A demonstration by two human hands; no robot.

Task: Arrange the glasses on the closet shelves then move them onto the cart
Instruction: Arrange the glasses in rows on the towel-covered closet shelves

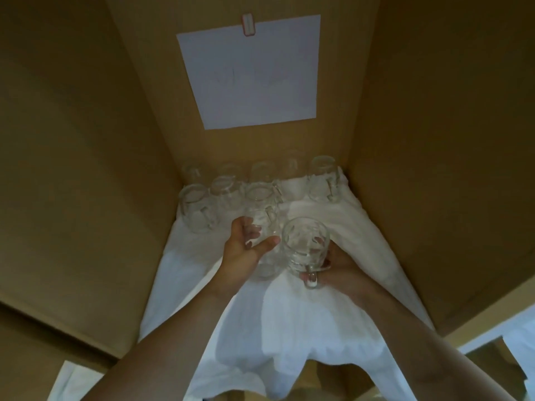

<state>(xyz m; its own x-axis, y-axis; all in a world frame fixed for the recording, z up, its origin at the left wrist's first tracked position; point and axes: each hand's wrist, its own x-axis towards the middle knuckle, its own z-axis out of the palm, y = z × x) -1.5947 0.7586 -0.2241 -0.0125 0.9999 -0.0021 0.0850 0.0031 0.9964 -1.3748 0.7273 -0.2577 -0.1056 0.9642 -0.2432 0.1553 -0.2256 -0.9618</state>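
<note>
- The right hand holds a clear glass mug from the side, with its fingers curled round the glass. The mug's little handle points toward the person.
- The left hand is wrapped round a second glass mug, thumb on one side and fingers on the other. This mug is just beside the first one, to its left.
- Both mugs are near the middle of the shelf, over a white cloth. I cannot tell if they touch the cloth.
- The mugs are round, see-through and smooth. They look to have nothing in them.
- More glass mugs stand upright at the back edge of the shelf, packed close in the back left corner. One mug stands alone in the back right corner.
- The white cloth is soft and wrinkled. It covers the shelf and hangs over the front edge.
- Brown cardboard walls stand on the left, right and back of the shelf.
- A white sheet of paper is stuck on the back wall, with a small white clip at its top.
</note>
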